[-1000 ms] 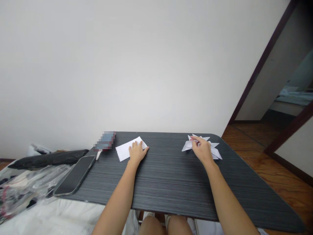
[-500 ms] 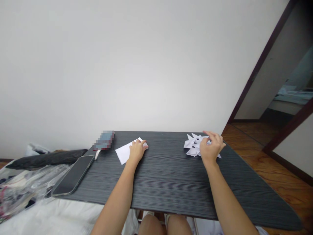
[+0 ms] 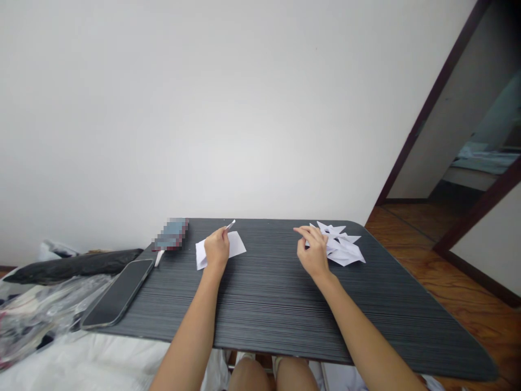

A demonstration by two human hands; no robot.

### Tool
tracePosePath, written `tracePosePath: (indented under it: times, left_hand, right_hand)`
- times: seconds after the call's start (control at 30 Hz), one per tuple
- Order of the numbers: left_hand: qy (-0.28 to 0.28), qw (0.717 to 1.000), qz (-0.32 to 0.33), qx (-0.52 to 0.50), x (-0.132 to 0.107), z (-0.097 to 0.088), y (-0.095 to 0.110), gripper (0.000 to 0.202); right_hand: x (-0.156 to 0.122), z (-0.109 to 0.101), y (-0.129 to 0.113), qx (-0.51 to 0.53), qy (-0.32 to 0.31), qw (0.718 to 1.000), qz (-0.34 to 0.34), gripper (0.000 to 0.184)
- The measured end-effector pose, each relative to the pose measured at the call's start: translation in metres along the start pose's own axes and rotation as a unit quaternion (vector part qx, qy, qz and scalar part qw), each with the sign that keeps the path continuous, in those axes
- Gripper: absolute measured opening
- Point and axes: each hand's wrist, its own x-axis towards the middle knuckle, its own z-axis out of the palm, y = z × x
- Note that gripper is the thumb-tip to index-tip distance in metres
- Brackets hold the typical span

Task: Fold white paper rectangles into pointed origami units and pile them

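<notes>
On the left half of the dark table, my left hand (image 3: 217, 248) is closed in a pinch on a piece of white paper (image 3: 230, 224), whose edge sticks up past the fingers. White paper sheets (image 3: 237, 244) lie on the tabletop beneath that hand. My right hand (image 3: 313, 251) hovers at the left side of a pile of folded white paper pieces (image 3: 345, 252) with pointed tips. Its index finger stretches leftward and its thumb stands apart, with nothing seen between them. Part of the pile is hidden behind this hand.
A dark-screened phone (image 3: 118, 293) lies at the left edge of the table (image 3: 268, 309). Behind it are a pixelated item (image 3: 171, 234) and a small white object (image 3: 159, 257). Plastic-wrapped things (image 3: 52, 304) lie to the left; a white wall (image 3: 260, 108) stands behind.
My left hand has lifted a piece of paper from the sheets and moved slightly left. My right hand has moved left from over the folded pieces, uncovering more of them.
</notes>
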Motion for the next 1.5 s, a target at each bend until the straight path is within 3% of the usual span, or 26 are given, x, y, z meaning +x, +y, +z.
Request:
tracePosePath:
  times: [0.1,0.2,0.27,0.33,0.43,0.53,0.67,0.93,1.13,1.5]
  left_hand:
    - [0.079,0.994,0.018,-0.071,0.0,-0.001,0.001,0.029]
    - [0.105,0.986,0.031,-0.128,-0.002,0.0,0.006,0.027]
    - [0.1,0.979,0.055,-0.166,-0.006,0.003,0.013,0.026]
    - [0.056,0.971,0.114,-0.201,-0.013,0.006,0.021,0.025]
    - [-0.055,0.944,0.226,-0.233,-0.025,0.012,0.033,0.025]
    - [-0.127,0.91,0.295,-0.263,-0.035,0.014,0.042,0.031]
    - [-0.169,0.891,0.302,-0.295,-0.038,0.012,0.047,0.033]
    - [-0.171,0.894,0.232,-0.343,-0.033,0.012,0.044,0.035]
    - [-0.188,0.895,0.188,-0.357,-0.032,0.008,0.045,0.035]
    - [-0.2,0.888,0.18,-0.373,-0.032,0.008,0.046,0.036]
  right_hand:
    - [-0.002,0.003,-0.005,0.061,-0.038,0.997,-0.001,0.033]
    - [-0.006,0.008,-0.016,0.175,-0.102,0.979,0.021,0.029]
    - [-0.01,0.015,-0.026,0.262,-0.155,0.951,0.056,0.025]
    - [-0.014,0.023,-0.036,0.358,-0.193,0.906,0.118,0.023]
    - [-0.017,0.034,-0.042,0.466,-0.215,0.834,0.202,0.026]
    - [-0.015,0.038,-0.037,0.498,-0.197,0.803,0.262,0.031]
    - [-0.011,0.034,-0.029,0.494,-0.185,0.799,0.288,0.031]
    - [-0.01,0.031,-0.025,0.525,-0.208,0.782,0.263,0.03]
    - [-0.008,0.029,-0.023,0.534,-0.224,0.783,0.227,0.029]
    - [-0.009,0.032,-0.018,0.524,-0.22,0.794,0.216,0.027]
